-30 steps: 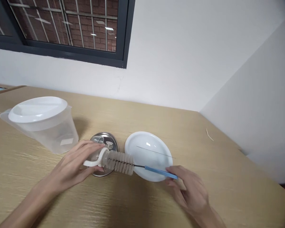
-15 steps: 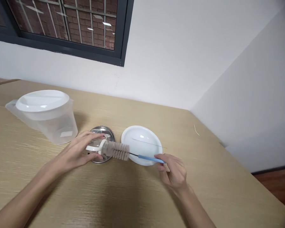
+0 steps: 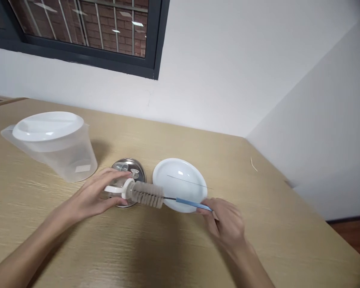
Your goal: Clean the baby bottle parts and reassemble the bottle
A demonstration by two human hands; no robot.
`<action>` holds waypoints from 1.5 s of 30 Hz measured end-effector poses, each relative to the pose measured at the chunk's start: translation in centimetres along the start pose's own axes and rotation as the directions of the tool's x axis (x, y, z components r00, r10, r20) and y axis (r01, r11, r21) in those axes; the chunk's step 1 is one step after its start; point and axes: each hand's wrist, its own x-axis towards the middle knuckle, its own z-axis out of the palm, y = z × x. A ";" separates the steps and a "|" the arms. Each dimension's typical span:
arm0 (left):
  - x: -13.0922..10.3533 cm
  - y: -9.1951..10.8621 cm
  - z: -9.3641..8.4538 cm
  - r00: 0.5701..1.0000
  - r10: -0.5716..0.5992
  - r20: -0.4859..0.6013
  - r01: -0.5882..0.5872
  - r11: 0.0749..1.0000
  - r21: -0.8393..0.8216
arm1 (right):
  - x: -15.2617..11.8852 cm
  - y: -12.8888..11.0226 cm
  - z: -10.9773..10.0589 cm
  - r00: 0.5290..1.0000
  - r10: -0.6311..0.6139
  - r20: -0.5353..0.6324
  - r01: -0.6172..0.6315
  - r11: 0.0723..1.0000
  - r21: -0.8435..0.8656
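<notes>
My left hand (image 3: 97, 192) is closed around a clear baby bottle (image 3: 117, 189) with a white collar and handle, its mouth facing right. My right hand (image 3: 225, 220) grips the blue handle of a bottle brush (image 3: 150, 195). The brush's pale bristles reach into the mouth of the bottle, and part of them shows outside it. Below and behind the bottle lies a round metal dish (image 3: 139, 168) with small clear parts in it, partly hidden by my left hand. A white bowl (image 3: 180, 166) sits under the brush handle, with a thin wire-like brush (image 3: 189, 181) lying across it.
A translucent pitcher (image 3: 69, 156) with a white lid stands at the left of the wooden table (image 3: 276, 240). A small pale strip (image 3: 253, 164) lies far right. A white wall (image 3: 204, 80) and a barred window (image 3: 87, 32) rise behind the table.
My right hand has shifted slightly right and down with the brush handle. The bristles remain partly inside the bottle. The whole view has moved a little.
</notes>
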 end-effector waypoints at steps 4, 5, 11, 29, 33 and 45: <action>0.0 -0.3 -0.1 1.000 -0.015 0.003 0.015 0.999 0.047 | -0.3 -0.1 1.1 0.999 0.034 0.013 -0.035 0.998 0.055; 0.0 -0.4 -0.1 1.000 -0.021 0.003 0.020 0.998 0.052 | -0.4 0.0 1.2 0.999 0.034 -0.002 -0.034 0.998 0.054; -0.2 -1.2 0.0 1.000 -0.025 -0.019 0.026 0.998 0.051 | -0.3 0.2 0.8 0.998 -0.035 -0.048 0.032 0.997 -0.064; 0.2 -1.0 0.4 0.998 0.035 -0.043 -0.033 0.998 0.048 | -0.6 0.2 0.8 1.000 -0.016 -0.011 0.016 1.000 -0.005; 0.4 -0.3 0.1 0.998 0.036 -0.059 -0.032 0.997 0.076 | -0.5 -0.1 1.1 0.997 0.076 -0.002 -0.076 0.997 0.032; -0.1 -0.9 0.0 0.995 0.002 -0.103 0.001 1.000 0.031 | -0.2 -0.5 0.4 0.996 0.084 0.042 -0.086 0.996 0.035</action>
